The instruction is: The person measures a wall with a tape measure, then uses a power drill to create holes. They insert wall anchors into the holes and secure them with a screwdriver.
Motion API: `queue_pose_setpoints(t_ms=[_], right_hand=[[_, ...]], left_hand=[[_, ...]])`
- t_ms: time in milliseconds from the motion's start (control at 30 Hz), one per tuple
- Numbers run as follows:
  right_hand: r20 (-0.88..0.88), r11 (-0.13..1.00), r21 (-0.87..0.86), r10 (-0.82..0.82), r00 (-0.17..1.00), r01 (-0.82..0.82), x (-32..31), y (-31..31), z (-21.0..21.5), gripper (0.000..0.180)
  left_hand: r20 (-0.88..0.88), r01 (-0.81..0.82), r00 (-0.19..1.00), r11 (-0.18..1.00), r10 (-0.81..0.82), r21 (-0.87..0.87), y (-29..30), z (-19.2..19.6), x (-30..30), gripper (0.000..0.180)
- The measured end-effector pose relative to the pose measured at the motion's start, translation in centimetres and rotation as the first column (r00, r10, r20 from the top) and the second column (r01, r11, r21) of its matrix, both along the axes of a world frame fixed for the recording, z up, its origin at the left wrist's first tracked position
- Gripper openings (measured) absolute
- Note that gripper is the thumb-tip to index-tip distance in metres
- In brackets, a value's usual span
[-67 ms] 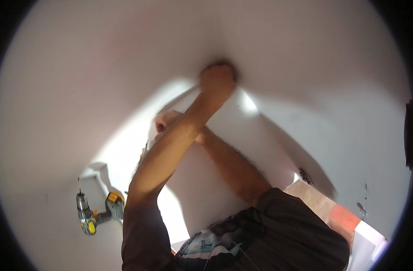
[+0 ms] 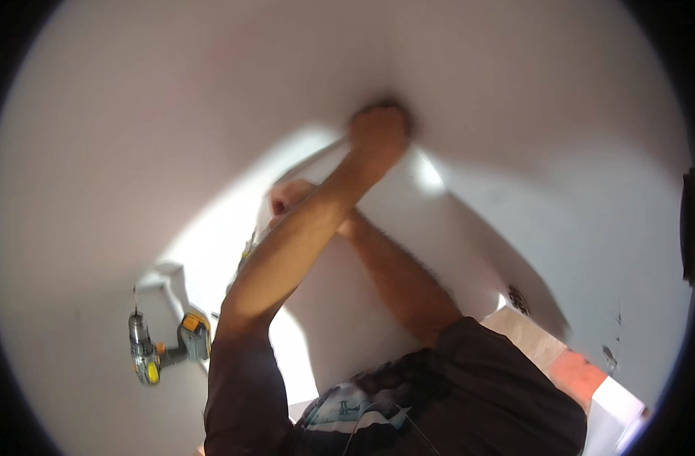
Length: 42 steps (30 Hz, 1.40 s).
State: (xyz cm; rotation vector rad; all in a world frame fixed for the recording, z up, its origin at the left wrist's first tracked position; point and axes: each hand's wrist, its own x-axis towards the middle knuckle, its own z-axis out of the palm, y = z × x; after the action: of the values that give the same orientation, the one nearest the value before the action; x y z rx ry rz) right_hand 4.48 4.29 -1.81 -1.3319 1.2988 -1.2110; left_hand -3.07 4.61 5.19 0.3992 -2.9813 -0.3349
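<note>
My forearms cross in front of me, the left one over the right. My left hand point(image 2: 379, 135) is closed in a fist against the pale surface at the top middle; what its fingers hold, if anything, is hidden. Lower and to the left, my right hand point(image 2: 293, 194) shows past my left forearm with its fingers curled. Its palm is mostly out of sight. Just below that hand, a small yellowish and dark thing point(image 2: 247, 248) peeks out beside my left forearm, too covered to name. A cordless drill point(image 2: 145, 351) with a bit fitted lies off to the left, apart from both hands.
Pale walls point(image 2: 135, 167) surround my arms, with bright light falling across them. A dark round fitting point(image 2: 518, 299) sits at the right. Beyond my right sleeve are an orange-red patch point(image 2: 577, 374) and a white block point(image 2: 615, 406). A dark object point(image 2: 689, 228) stands at the far right edge.
Both hands appear slightly farther right in the picture, and the drill a little higher. Both hands keep the same closed shape.
</note>
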Motion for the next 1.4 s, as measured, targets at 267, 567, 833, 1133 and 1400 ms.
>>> queue_pose_setpoints(t_ms=[267,567,833,1133,1400], right_hand=[[-0.312,0.990,0.140,0.074,0.947,-0.031,-1.6,-0.6,2.3,0.032],[-0.026,0.950,0.307,0.073,0.997,-0.062,0.4,0.9,6.9,0.026],[0.449,0.997,0.072,-0.051,0.892,0.020,-0.9,1.7,4.4,0.027],[0.316,0.941,-0.260,-0.129,0.940,0.217,1.0,3.6,13.3,0.028],[0.102,0.874,-0.455,-0.141,0.985,0.173,0.2,4.9,15.1,0.019]], left_hand=[[0.030,0.144,0.989,0.988,-0.142,-0.048,1.4,-1.0,-1.0,0.016],[-0.505,0.009,0.758,0.767,0.413,0.641,1.3,8.9,5.4,0.012],[-0.543,0.086,0.532,0.597,0.650,0.798,1.1,9.7,16.5,0.021],[-0.417,0.278,0.433,0.321,0.799,0.905,-1.5,11.3,26.3,0.034],[-0.386,0.236,0.528,0.306,0.756,0.922,-1.8,13.1,27.1,0.033]])
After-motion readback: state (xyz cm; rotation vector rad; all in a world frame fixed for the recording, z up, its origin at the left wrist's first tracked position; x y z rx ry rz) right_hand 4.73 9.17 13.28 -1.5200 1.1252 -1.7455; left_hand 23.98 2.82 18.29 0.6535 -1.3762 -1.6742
